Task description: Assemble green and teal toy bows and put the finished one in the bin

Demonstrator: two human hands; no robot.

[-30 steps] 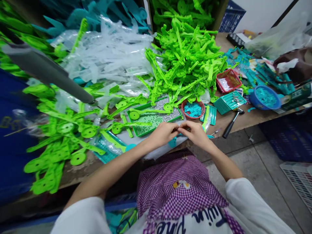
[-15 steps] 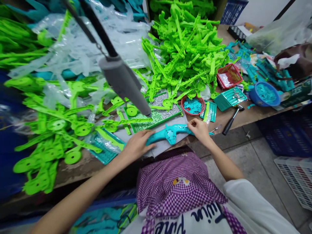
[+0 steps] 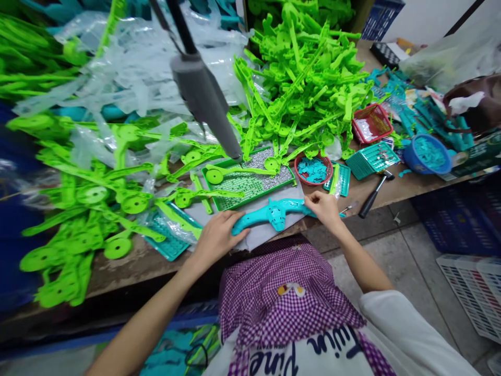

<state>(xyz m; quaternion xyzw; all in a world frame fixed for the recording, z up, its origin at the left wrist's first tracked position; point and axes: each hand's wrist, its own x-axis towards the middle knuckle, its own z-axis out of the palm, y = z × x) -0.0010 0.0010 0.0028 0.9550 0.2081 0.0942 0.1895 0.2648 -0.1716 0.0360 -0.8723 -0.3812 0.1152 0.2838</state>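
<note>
A long turquoise plastic part (image 3: 276, 213) with a wider, hole-marked middle lies across a pale cloth (image 3: 256, 236) at the bench's front edge. My left hand (image 3: 219, 233) is closed around its left end, thumb toward me. At its right end my right hand (image 3: 323, 208) pinches with thumb and fingers. Just beyond the part is a green tray (image 3: 230, 201) of small silvery pieces, with bright green arm-shaped parts across it. A grey hanging electric screwdriver (image 3: 207, 102) points down over this tray, touched by neither hand.
Bright green parts (image 3: 297, 78) pile up behind and at left. On the right are a red basket (image 3: 313, 169) of turquoise pieces, stacked green trays (image 3: 370, 159), a hammer (image 3: 373, 196), a blue bowl (image 3: 426, 154) and a red basket (image 3: 371, 124). Clear plastic bags (image 3: 156, 68) cover the back left.
The view has shifted slightly, and the hanging screwdriver appears farther right and higher. Both hands keep their hold on the turquoise part, which has turned only a little.
</note>
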